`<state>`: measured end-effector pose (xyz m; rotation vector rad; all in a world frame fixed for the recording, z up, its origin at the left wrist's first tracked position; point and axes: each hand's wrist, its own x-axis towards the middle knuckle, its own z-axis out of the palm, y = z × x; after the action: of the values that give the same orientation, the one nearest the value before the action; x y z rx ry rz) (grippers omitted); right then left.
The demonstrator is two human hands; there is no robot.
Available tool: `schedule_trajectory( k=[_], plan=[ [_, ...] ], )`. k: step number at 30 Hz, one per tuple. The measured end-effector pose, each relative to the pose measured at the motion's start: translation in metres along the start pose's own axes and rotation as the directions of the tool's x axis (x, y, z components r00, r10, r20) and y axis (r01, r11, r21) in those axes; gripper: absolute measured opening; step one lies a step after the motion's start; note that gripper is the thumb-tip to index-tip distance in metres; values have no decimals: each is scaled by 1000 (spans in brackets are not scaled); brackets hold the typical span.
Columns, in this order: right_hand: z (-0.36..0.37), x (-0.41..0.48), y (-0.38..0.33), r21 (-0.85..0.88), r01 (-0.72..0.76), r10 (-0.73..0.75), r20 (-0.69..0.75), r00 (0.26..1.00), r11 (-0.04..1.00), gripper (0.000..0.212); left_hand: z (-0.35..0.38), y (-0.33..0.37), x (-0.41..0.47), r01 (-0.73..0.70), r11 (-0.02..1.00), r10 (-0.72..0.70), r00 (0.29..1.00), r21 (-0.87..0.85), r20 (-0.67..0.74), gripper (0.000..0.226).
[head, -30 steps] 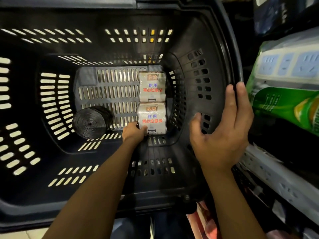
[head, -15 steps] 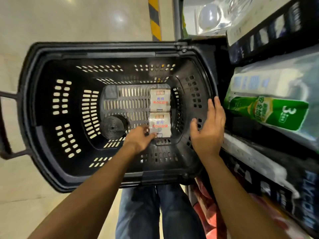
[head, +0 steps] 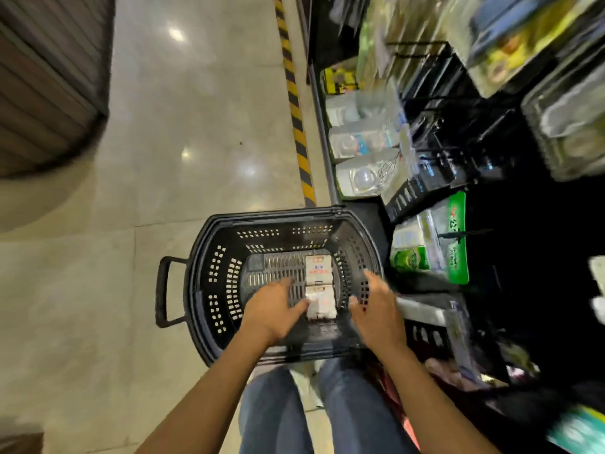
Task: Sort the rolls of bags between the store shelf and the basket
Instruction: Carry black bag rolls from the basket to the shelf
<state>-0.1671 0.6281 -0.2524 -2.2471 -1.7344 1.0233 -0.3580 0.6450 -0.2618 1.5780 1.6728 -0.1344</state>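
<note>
The black basket [head: 196, 283] stands on the pale floor [head: 196, 126], just beside the store shelf [head: 422, 188] on the right, w/ its handle [head: 162, 293] pointing to the left. Inside, at the right side of the bottom, two wrapped rolls of bags lie one behind the other & touching: the far roll [head: 318, 269] and the near roll [head: 322, 304]. Both are in whitish wrap w/ red and blue print, too blurred to read. The left hand [head: 273, 311] hovers above the basket bottom, fingers loose and a bit spread, holding nothing. Its thumb tip is just beside the near roll, but I cannot tell if it touches. The right hand [head: 376, 311] is over the right wall of the basket, fingers straight & relaxed, also w/ nothing in it. On the shelf near the basket sits a green pkg [head: 411, 258], and farther along are clear packs w/ bulbs [head: 361, 178]. A yellow-black stripe [head: 296, 109] runs along the shelf foot. The person's legs in blue jeans [head: 275, 414] show below the basket.
</note>
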Motion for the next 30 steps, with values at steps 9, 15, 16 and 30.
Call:
schedule_trajectory(
  k=[9, 15, 16, 30],
  plan=[
    [-50, -123, -52, 104, -88, 106, -187, 977, 991, 57, -78, 41, -76, -427, 887, 426, 904, 176, 47, 59],
    [-40, -236, -38, 238, -231, 306, -360, 881, 944, 57, -69, 88, -144, -702, 668, 672, 711, 245, 206, 53],
    [-39, -254, -31, 264, -262, 349, -380, 857, 928, 56, -61, 97, -154, -730, 640, 691, 683, 239, 236, 55],
    [-62, -449, 93, 523, -355, 631, -620, 466, 775, 51, 78, 221, -284, -892, 398, 780, 453, 215, 433, 54]
  ],
)
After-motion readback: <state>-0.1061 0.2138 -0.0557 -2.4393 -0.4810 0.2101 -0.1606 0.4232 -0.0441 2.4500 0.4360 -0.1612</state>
